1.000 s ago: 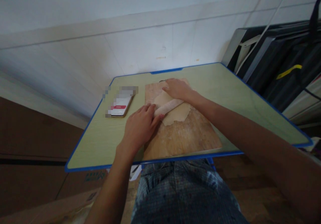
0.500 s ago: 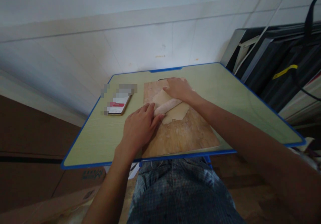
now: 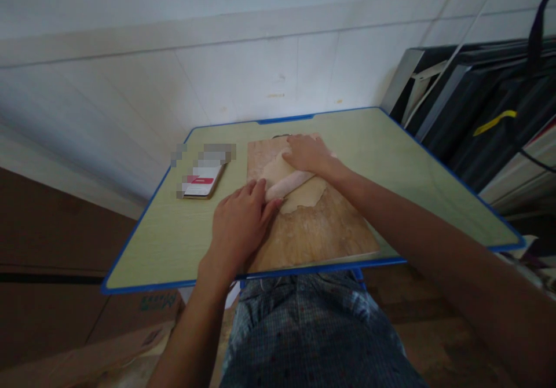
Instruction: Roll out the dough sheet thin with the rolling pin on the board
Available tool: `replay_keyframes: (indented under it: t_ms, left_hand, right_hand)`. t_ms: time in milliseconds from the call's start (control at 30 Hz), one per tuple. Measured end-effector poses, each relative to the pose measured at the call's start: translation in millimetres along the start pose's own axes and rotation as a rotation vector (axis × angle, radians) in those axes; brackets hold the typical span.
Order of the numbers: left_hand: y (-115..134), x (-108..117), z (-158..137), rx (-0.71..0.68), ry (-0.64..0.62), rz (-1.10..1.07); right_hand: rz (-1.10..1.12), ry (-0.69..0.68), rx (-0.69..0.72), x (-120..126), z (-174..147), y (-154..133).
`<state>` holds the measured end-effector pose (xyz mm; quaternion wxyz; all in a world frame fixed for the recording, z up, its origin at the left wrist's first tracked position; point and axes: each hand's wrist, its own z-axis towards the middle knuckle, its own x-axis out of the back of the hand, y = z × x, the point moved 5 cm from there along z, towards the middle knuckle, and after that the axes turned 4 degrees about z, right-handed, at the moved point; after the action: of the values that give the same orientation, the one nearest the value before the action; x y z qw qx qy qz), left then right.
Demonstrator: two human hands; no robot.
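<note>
A wooden board (image 3: pixel 321 237) lies at the near edge of a green, blue-rimmed surface (image 3: pixel 165 249). The left hand (image 3: pixel 237 220) has its grip closed on the near end of a pale rolling pin (image 3: pixel 289 185), slanted across flattened dough (image 3: pixel 306 198). Left of the board: a phone (image 3: pixel 202 180). The right hand (image 3: pixel 309 152) covers the far end, its grip indeterminable. Beyond: a white wall (image 3: pixel 243 75).

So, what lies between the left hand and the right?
In the head view, a pale rolling pin runs slantwise between the left hand and the right hand, over flattened dough on a wooden board; its far end is hidden.
</note>
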<state>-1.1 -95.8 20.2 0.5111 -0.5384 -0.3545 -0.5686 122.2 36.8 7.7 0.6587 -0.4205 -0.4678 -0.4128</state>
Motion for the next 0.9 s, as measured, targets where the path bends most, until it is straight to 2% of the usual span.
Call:
replay_keyframes:
  t_ms: [100,333,533,767,900]
  left_hand:
    - [-5,-1,3,-0.007,-0.030,-0.028]
    - [6,1,-4,-0.008,0.000,-0.016]
    - [-4,-2,0,0.027,-0.023,-0.025]
    - [4,1,-7,0.001,0.022,-0.021]
    - [2,-2,-7,0.025,0.028,-0.019]
  right_hand:
    - [0.007,-0.028,-0.009,-1,5,-2]
    - [0.012,0.018,0.014,5,-21,6]
    - [0.060,-0.059,0.011,-2,-3,1]
    - [0.019,-0.087,0.055,1,-21,5]
    - [0.053,-0.108,0.045,-3,-13,4]
